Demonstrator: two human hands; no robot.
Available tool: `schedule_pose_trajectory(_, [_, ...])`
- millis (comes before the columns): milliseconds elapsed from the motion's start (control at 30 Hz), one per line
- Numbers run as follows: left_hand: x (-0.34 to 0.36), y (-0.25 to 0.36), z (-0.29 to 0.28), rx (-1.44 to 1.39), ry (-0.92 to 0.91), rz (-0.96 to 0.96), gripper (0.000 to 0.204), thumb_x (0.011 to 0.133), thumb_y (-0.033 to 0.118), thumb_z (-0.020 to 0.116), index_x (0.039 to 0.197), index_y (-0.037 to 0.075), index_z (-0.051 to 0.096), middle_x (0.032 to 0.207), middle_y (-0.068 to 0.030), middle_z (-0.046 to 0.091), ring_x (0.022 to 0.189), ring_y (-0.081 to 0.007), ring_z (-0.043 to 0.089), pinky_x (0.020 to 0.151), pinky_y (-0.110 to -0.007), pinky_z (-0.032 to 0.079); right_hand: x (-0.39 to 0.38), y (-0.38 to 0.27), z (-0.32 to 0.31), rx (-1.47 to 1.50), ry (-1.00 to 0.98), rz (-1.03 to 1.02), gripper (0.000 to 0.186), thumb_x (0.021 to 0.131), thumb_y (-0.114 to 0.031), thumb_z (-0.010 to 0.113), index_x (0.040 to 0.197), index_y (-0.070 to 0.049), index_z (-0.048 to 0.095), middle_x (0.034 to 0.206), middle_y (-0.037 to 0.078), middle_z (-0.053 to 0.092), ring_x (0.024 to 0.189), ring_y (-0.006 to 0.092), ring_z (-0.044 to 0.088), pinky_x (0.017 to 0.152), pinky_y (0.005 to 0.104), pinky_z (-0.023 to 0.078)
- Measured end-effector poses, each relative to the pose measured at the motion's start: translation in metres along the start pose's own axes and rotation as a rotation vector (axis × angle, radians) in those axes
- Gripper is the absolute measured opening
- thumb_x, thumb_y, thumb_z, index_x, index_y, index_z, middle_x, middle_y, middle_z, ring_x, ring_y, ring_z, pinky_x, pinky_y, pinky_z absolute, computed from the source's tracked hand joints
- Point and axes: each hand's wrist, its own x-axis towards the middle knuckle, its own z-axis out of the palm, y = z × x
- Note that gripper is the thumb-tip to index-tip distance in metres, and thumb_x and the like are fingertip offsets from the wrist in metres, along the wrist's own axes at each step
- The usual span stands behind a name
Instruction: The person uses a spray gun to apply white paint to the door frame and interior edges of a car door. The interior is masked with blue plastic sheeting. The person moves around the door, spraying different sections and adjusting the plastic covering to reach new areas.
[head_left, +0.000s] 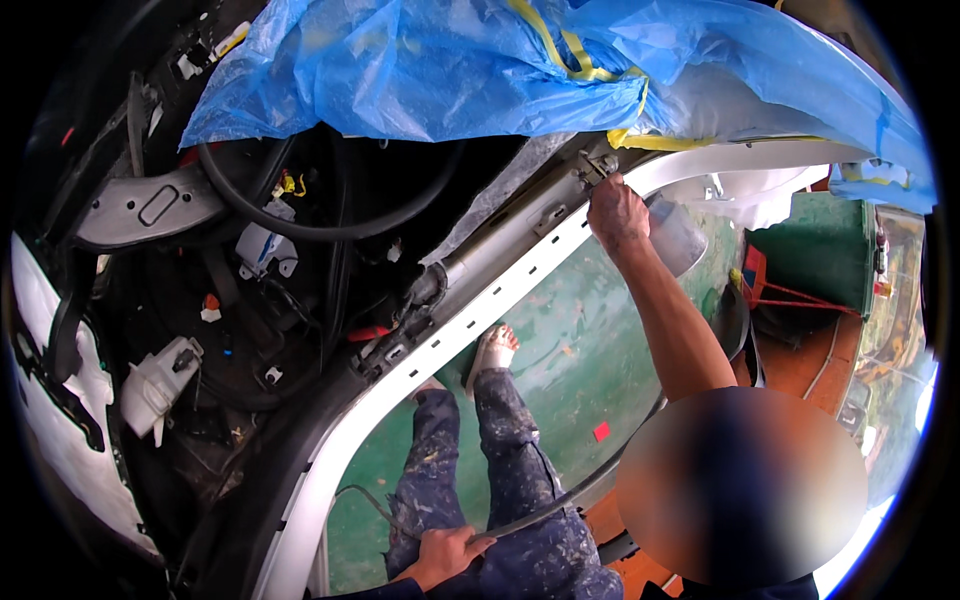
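At the lower edge, my left hand (446, 556) is closed round a dark hose (575, 492), which curves up to the right and passes behind my right forearm. My right hand (618, 214) is a fist at the upper end of a white curved body frame (468, 312) of a vehicle. It grips what looks like a spray gun (602, 168), its metal head showing above the knuckles. A translucent grey cup (679, 238), apparently the gun's, hangs beside my wrist. My fingers hide the handle and trigger. A blurred patch covers my right upper arm.
Blue plastic sheeting (420, 70) with yellow tape (665, 142) drapes across the top. Left of the frame lie a black steering-wheel-like rim (330, 238), loose wiring and a white plastic container (158, 383). A green bin (815, 250) stands at right; my paint-spotted legs (520, 470) are over a green floor (560, 365).
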Motion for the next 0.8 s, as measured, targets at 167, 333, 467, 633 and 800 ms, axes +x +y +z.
schedule_pose_trajectory(167, [-0.001, 0.000, -0.004, -0.011, 0.015, 0.013, 0.046, 0.087, 0.046, 0.073, 0.065, 0.008, 0.057, 0.052, -0.0086, 0.058, 0.047, -0.0315, 0.060, 0.044, -0.042, 0.046, 0.007, -0.001, 0.003, 0.028, -0.005, -0.012, 0.030, 0.093, -0.013, 0.044, 0.111, 0.009, 0.053, 0.110, 0.031, 0.068, 0.105, 0.0449, 0.067, 0.091, 0.0496, 0.054])
schedule_pose_trajectory(333, [-0.008, -0.009, -0.002, -0.002, 0.042, 0.053, 0.048, 0.086, 0.046, 0.074, 0.063, 0.009, 0.056, 0.052, -0.0081, 0.058, 0.047, -0.0308, 0.060, 0.043, -0.042, 0.044, -0.006, -0.010, -0.001, 0.064, -0.093, -0.041, 0.034, 0.093, -0.014, 0.043, 0.114, 0.012, 0.052, 0.109, 0.033, 0.067, 0.106, 0.0471, 0.066, 0.092, 0.0512, 0.052])
schedule_pose_trajectory(467, [-0.011, -0.010, -0.004, 0.026, 0.010, 0.020, 0.050, 0.086, 0.047, 0.074, 0.062, 0.009, 0.054, 0.051, -0.0082, 0.057, 0.046, -0.0305, 0.059, 0.042, -0.042, 0.043, -0.020, -0.016, -0.004, 0.098, -0.119, -0.100, 0.034, 0.093, -0.015, 0.042, 0.114, 0.011, 0.051, 0.107, 0.034, 0.067, 0.102, 0.0481, 0.066, 0.090, 0.0522, 0.053])
schedule_pose_trajectory(633, [-0.009, -0.009, -0.004, 0.022, 0.008, 0.016, 0.051, 0.086, 0.048, 0.073, 0.061, 0.008, 0.053, 0.051, -0.0089, 0.056, 0.046, -0.0309, 0.059, 0.043, -0.043, 0.043, -0.014, -0.013, 0.000, 0.085, -0.053, -0.056, 0.031, 0.093, -0.015, 0.047, 0.110, 0.009, 0.052, 0.107, 0.031, 0.068, 0.103, 0.0439, 0.068, 0.090, 0.0482, 0.055])
schedule_pose_trajectory(800, [-0.009, -0.011, -0.002, 0.010, 0.024, 0.019, 0.051, 0.087, 0.048, 0.073, 0.061, 0.008, 0.053, 0.051, -0.0093, 0.056, 0.047, -0.0313, 0.060, 0.043, -0.043, 0.043, -0.016, -0.009, -0.004, 0.071, -0.036, -0.077, 0.031, 0.095, -0.018, 0.048, 0.110, 0.008, 0.054, 0.106, 0.029, 0.069, 0.103, 0.0425, 0.068, 0.090, 0.0464, 0.056])
